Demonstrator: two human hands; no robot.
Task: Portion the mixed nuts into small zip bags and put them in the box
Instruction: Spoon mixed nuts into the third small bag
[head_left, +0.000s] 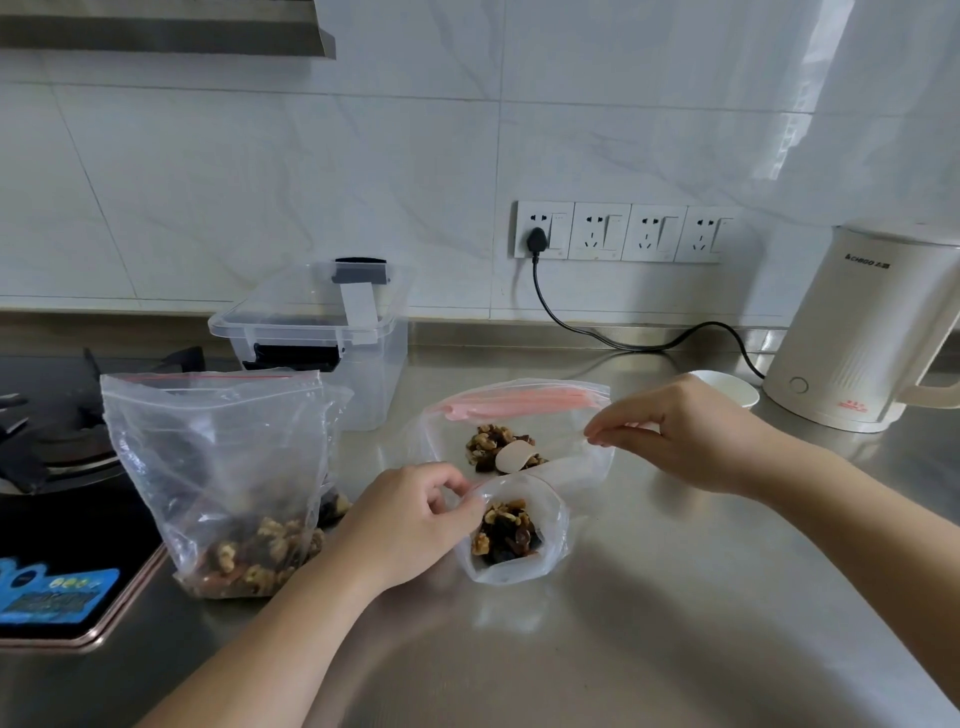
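My left hand (415, 519) pinches the rim of a small zip bag (519, 566) and holds its mouth open; mixed nuts (506, 532) sit inside it. Just behind lies a flat clear bag with a pink zip strip (519, 402), with a heap of nuts (488, 441) on or in it; I cannot tell which. My right hand (670, 431) grips the thin handle of a pale plastic spoon (514, 456), whose bowl rests in that heap. A large zip bag (218, 467) stands upright to the left with nuts in its bottom. Behind it is the clear plastic box (311, 338), its lid on.
A gas stove (57, 467) fills the left edge of the steel counter (675, 623). At the right stand a cream electric kettle (841, 338) and a small white bowl (727, 387). A black cord (597, 338) runs from the wall sockets (618, 231) along the counter's back.
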